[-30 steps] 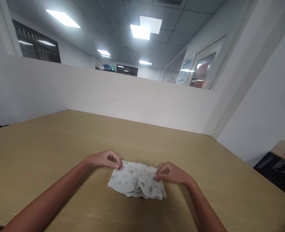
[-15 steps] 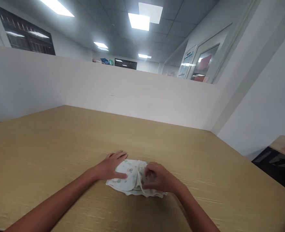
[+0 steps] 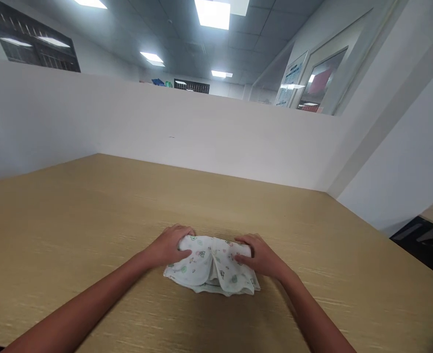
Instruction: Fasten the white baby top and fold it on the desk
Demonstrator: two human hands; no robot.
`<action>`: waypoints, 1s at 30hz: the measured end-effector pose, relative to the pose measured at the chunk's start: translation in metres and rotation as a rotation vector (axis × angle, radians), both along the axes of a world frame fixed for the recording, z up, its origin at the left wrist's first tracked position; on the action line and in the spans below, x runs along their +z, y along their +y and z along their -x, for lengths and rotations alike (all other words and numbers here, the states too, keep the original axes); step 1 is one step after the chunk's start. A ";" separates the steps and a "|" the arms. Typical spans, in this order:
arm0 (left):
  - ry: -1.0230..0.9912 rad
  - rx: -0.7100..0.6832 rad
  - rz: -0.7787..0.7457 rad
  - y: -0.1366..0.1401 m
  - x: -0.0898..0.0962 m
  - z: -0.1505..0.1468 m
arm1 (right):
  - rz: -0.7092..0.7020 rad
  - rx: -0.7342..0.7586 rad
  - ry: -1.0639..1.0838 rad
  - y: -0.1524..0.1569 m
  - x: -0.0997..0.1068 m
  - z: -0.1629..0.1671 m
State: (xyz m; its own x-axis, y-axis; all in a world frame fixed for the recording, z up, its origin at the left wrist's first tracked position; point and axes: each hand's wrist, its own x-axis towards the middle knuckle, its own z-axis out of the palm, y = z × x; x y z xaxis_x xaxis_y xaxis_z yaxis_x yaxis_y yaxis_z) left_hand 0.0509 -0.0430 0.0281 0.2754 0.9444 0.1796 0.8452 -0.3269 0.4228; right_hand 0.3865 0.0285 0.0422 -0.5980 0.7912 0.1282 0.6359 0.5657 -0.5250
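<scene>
A folded white cloth garment [image 3: 201, 262], printed with small green, pink and dark figures, lies on the wooden table. Two rounded flaps part at its middle, and its near edge is wavy. My left hand [image 3: 170, 247] grips the far left corner, thumb on top and fingers curled behind. At the far right corner, my right hand [image 3: 258, 255] does the same, its thumb resting on the print. The fingertips behind the fold are partly hidden. I cannot tell exactly what kind of garment it is.
The wooden tabletop [image 3: 128, 196] spreads around the cloth. A white partition [image 3: 216, 132] rises along its far edge, joined by a wall on the right. Beyond the table's right edge stands a black and wood-topped piece of furniture [image 3: 425, 240].
My right hand has moved from the cloth's right flap outward to its far right corner and closed there. The right flap now lies flatter. My left hand has curled around the left corner.
</scene>
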 end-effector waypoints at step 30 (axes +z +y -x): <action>0.056 -0.214 -0.220 -0.013 -0.026 -0.031 | -0.046 0.121 0.080 -0.007 0.014 -0.010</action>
